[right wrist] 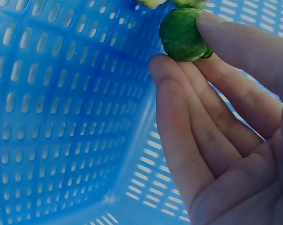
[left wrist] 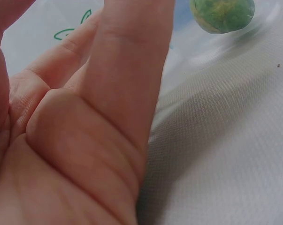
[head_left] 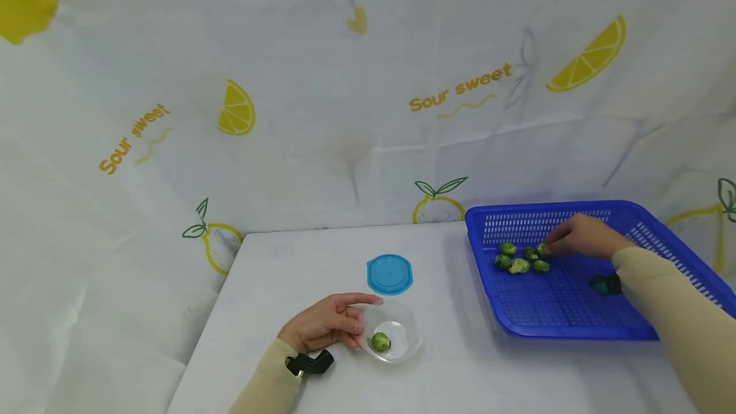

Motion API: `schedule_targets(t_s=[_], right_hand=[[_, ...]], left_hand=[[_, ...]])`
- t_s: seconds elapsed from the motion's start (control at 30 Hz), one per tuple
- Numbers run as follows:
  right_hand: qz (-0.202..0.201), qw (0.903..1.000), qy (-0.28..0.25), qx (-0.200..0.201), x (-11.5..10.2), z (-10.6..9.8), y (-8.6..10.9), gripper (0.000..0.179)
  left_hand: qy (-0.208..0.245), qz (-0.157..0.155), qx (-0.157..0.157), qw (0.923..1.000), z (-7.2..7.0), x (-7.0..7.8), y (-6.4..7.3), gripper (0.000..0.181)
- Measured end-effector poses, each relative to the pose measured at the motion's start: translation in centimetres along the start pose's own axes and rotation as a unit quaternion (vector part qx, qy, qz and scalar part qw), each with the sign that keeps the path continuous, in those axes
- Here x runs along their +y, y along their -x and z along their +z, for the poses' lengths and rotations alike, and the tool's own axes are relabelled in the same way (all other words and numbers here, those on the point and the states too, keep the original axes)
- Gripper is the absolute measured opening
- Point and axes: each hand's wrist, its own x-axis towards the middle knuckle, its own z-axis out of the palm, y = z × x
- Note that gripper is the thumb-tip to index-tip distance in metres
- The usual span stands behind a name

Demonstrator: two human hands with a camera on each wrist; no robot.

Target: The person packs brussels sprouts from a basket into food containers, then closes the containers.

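On the white table a small clear plastic bowl (head_left: 402, 353) holds one Brussels sprout (head_left: 381, 342). My left hand (head_left: 330, 323) holds the bowl at its left side, the index finger stretched along the far rim. In the left wrist view that hand's palm fills much of the picture, the sprout (left wrist: 223, 14) at the top right. Inside the blue basket (head_left: 497, 312), my right hand (head_left: 586, 238) pinches another Brussels sprout (right wrist: 183, 35) between thumb and fingertips. Several more Brussels sprouts (head_left: 519, 266) lie close by on the basket floor, toward its left side.
A round blue lid (head_left: 390, 274) lies flat behind the bowl. The wide perforated basket stands at the table's right, with raised walls. Behind the table hangs a white cloth (head_left: 322, 165) printed with lemons.
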Motion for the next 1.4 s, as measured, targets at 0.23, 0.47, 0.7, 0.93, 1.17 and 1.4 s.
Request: schedule_targets(t_s=[0.23,0.47,0.7,0.93,1.17,1.4], right_hand=[[-0.01,0.9999,0.006,0.012,-0.6,-0.6,2.0,0.04],[-0.027,0.9985,0.029,0.038,-2.9,-0.8,3.3,0.036],[-0.055,0.9961,0.034,0.06,-7.6,-0.5,4.5,0.037],[-0.102,0.9927,0.025,0.06,-13.5,1.2,5.1,0.029],[-0.136,0.99,-0.013,0.034,-19.3,4.0,4.7,0.023],[-0.169,0.9845,-0.044,0.015,-22.8,6.9,4.2,0.015]], left_hand=[[-0.012,0.007,0.001,0.9999,0.2,0.0,-0.2,0.068],[-0.014,0.012,0.003,0.9998,0.1,0.0,0.2,0.066],[-0.016,0.008,0.012,0.9998,-0.1,0.2,0.2,0.065],[-0.01,0.002,0.013,0.9999,-0.1,0.0,-0.2,0.066],[-0.006,0.003,0.011,0.9999,-0.2,0.0,-0.3,0.066],[-0.004,0.005,0.007,0.9999,-0.3,0.1,-0.1,0.066]])
